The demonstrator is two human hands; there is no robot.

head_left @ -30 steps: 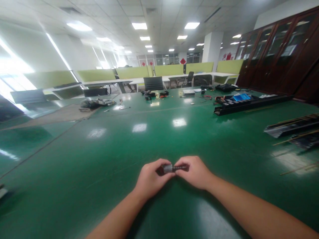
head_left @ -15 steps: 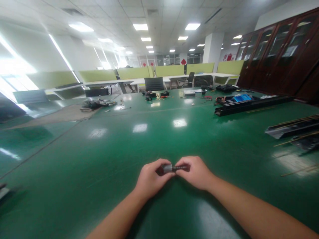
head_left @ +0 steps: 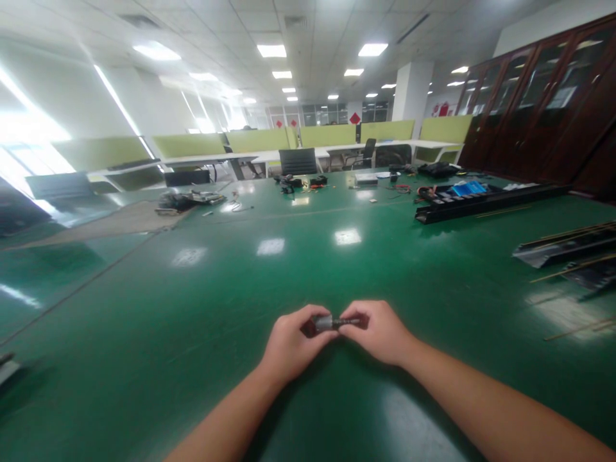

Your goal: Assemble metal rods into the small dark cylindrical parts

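Observation:
Between the thumb and fingers of my left hand (head_left: 287, 341) is a small silver cylinder (head_left: 324, 323), with something dark reddish at its left end. A thin dark ridged rod (head_left: 346, 321) points out of the cylinder's right side. My right hand (head_left: 385, 333) pinches this rod between thumb and forefinger. Both hands are close together, low over the green table (head_left: 216, 301). The blur leaves the exact kind of part unclear, and my fingers cover both its ends.
Long black channels (head_left: 491, 202) lie at the right, with a blue packet (head_left: 468, 188) by them. Thin rods and metal profiles (head_left: 563, 247) are nearer on that side. Cables and small devices (head_left: 301, 184) stand along the far edge. A cluttered heap (head_left: 187, 201) sits at far left.
My right hand's fingers have shifted very slightly on the rod. The left hand and the cylinder stay almost in place.

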